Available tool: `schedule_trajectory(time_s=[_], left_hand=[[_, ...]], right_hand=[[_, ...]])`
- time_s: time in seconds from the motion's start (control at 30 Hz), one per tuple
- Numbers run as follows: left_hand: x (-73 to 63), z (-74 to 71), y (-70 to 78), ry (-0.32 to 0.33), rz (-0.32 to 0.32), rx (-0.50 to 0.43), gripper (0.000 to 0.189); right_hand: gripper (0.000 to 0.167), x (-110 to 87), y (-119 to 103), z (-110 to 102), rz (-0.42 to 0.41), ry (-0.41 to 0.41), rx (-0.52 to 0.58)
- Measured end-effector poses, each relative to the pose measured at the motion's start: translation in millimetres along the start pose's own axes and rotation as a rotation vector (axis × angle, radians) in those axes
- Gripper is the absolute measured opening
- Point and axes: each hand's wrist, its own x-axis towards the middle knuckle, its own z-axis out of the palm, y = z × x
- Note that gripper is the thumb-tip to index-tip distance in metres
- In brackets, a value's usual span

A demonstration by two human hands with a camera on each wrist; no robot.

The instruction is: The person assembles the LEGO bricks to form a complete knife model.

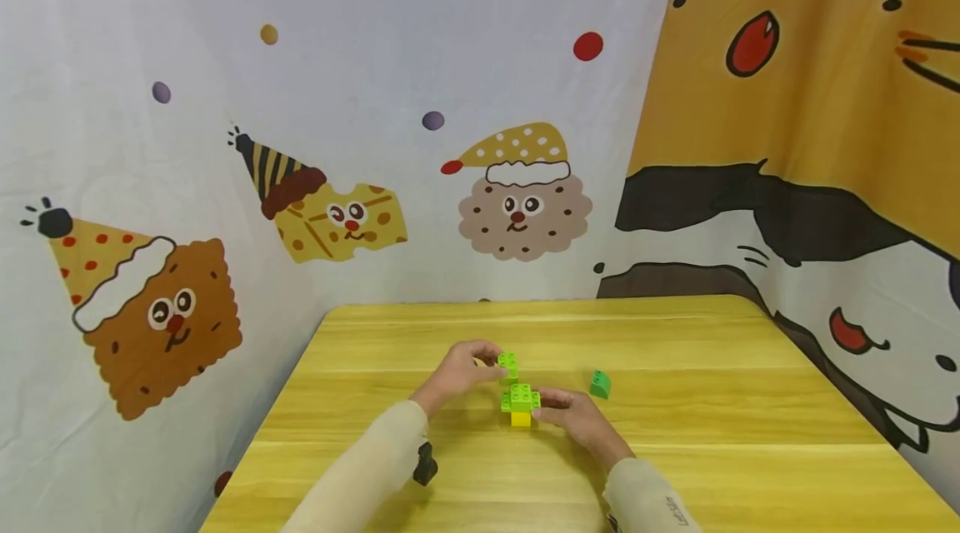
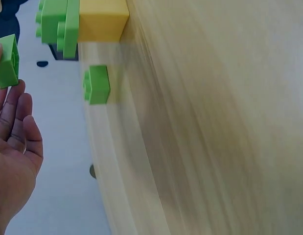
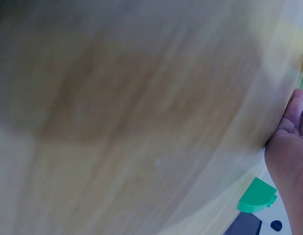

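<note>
My left hand [image 1: 463, 372] pinches a lime green toy building brick [image 2: 8, 61] between thumb and fingertips, raised above the table. A second small lime brick [image 2: 98, 85] stands on the table close to it. In front is a brick stack with lime green bricks [image 1: 521, 397] on top, studs up, and a yellow brick [image 1: 521, 419] at the bottom. My right hand [image 1: 581, 419] grips the right end of the stack's green layer with thumb and fingers; its fingertips are mostly cut off in the right wrist view.
A darker green brick with a curved side [image 1: 600, 384] lies on the table right of the stack, beyond the right hand. The wooden table [image 1: 360, 350] reaches back to a cloth wall printed with cartoon figures. A black device [image 1: 425, 464] sits at the left wrist.
</note>
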Motion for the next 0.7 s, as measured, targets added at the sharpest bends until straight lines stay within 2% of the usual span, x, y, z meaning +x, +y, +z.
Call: schedule_trajectory(time_s=[0.13,0.3,0.7], left_hand=[[-0.9,5.8,2.6,-0.017,0.023,0.007,0.025],[-3.3,11.0,3.1,-0.026,0.014,-0.006,0.023],[-8.6,19.9,-0.4,-0.051,0.034,0.045,0.025]], right_hand=[[0.055,0.1,-0.6,-0.6,-0.004,-0.006,-0.001],[0.054,0.1,-1.1,-0.9,-0.002,-0.005,0.002],[0.055,-0.1,-1.2,-0.2,0.004,-0.004,0.016]])
